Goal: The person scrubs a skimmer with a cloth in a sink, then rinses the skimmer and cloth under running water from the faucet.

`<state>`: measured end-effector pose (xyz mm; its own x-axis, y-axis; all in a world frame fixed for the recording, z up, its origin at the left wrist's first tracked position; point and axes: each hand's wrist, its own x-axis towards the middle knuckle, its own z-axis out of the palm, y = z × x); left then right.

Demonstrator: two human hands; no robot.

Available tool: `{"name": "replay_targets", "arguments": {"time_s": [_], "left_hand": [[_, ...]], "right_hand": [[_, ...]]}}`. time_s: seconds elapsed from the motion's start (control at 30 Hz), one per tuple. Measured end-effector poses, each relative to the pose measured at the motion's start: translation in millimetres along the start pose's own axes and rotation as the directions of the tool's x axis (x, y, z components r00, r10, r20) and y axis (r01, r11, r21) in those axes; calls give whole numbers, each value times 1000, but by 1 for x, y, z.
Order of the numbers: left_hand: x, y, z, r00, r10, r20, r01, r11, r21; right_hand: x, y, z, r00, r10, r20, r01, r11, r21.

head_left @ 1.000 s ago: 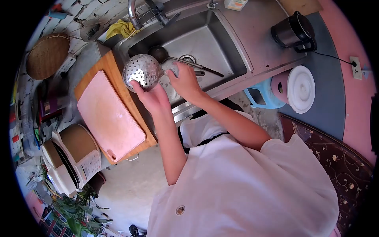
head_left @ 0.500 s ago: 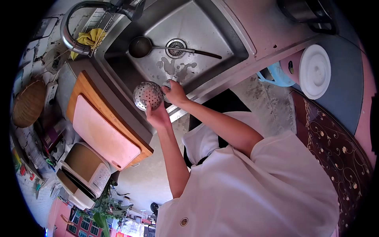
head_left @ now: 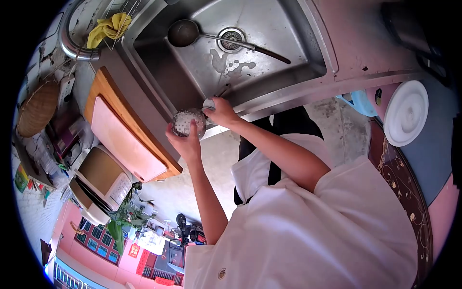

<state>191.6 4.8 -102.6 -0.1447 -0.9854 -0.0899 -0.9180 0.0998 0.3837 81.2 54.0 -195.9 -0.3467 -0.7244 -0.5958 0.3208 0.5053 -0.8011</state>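
At the near left corner of the sink (head_left: 276, 33), the left hand (head_left: 186, 144) holds a perforated metal skimmer (head_left: 184, 124) and the right hand (head_left: 223, 112) a grey scrubber (head_left: 208, 104). Inside the sink lies a ladle (head_left: 184, 33); left of it, a pink cutting board (head_left: 122, 137).

The ladle (head_left: 185, 33) lies in the sink (head_left: 284, 33), beyond the strainer (head_left: 182, 126).

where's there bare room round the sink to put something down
Bare: the pink cutting board, beside the wooden board; the counter between the sink and dark kettle. Crowded: mid-sink, where the ladle crosses the drain, and the near left corner, with left hand, perforated scoop and right hand.
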Motion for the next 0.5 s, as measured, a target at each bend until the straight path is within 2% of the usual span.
{"name": "replay_targets", "arguments": {"time_s": [0.07, 0.1, 0.13, 0.2, 0.23, 0.3, 0.33, 0.4, 0.43, 0.47, 0.5], "left_hand": [[-4, 4, 6, 999, -40, -17, 41, 997, 59], [-6, 5, 10, 998, -59, -25, 62, 992, 109], [-6, 6, 13, 997, -77, -32, 81, 984, 158], [-5, 2, 14, 998, -56, -22, 59, 986, 155], [-4, 0, 13, 997, -77, -6, 77, 984, 158], [-1, -1, 11, 996, -91, 14, 88, 983, 161], [0, 0, 9, 998, -56, 37, 51, 991, 122], [2, 2, 7, 998, -24, 65, 19, 997, 78], [2, 3, 6, 997, -7, 75, 2, 998, 66], [1, 1, 5, 996, 12, 84, -16, 998, 55], [2, -3, 6, 996, 10, 91, -15, 998, 56]], "right_hand": [[1, -7, -7, 992, -122, -11, 122, 992, 33], [7, -6, -8, 985, -169, 44, 169, 986, 3], [14, -4, -9, 985, -169, 47, 169, 986, 0], [25, -2, -9, 961, -207, 181, 231, 965, -121], [26, -1, -9, 961, -206, 182, 230, 965, -122], [29, -1, -7, 964, -135, 229, 185, 959, -212], [24, -10, -9, 966, -132, 221, 180, 961, -212], [9, -23, -9, 950, -254, 179, 288, 938, -193], [8, -16, -5, 956, -277, 95, 292, 932, -215], [8, -13, -5, 958, -271, 94, 285, 933, -218], [9, -10, -6, 975, -199, 95, 214, 957, -196]]}}
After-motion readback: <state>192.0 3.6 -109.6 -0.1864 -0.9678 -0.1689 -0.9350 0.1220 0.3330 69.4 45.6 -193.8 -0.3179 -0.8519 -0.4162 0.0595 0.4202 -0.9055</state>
